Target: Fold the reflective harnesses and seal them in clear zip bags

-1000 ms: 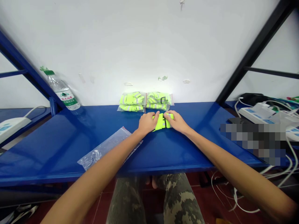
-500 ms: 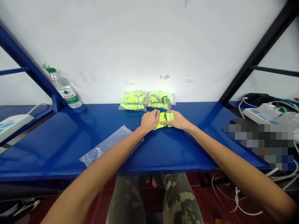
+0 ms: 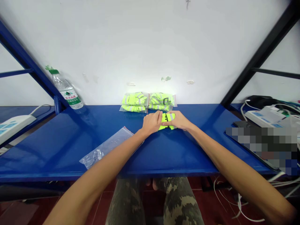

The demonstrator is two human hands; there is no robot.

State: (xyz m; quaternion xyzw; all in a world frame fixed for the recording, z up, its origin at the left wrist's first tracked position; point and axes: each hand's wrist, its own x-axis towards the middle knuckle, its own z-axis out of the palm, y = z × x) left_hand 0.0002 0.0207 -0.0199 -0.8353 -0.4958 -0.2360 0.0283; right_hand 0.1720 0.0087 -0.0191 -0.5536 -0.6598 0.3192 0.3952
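A folded neon-yellow reflective vest [image 3: 163, 127] with grey bands and black parts lies on the blue table [image 3: 178, 156]. My left hand [image 3: 152, 121] is closed over its left end, fingers bent, hiding that side. On the right end, my right hand [image 3: 180, 120] grips it with the thumb across the front. The two hands nearly meet at the thumbs. Beside my left forearm lies a flat clear zip bag [image 3: 110, 143], partly covered by the arm. Behind the hands, against the wall, are bagged yellow vests in a left stack [image 3: 134, 101] and a right stack [image 3: 161, 100].
A water bottle [image 3: 70, 97] with a green cap leans at the back left. White power strips stand at the far left [image 3: 16, 123] and far right [image 3: 259, 118]. A dark, partly blurred-out device [image 3: 246, 125] lies at the right edge, near loose white cables [image 3: 239, 203].
My left hand has slid slightly to the right along the vest, covering a bit more of it. My right hand keeps its grip. The camera view has shifted a little.
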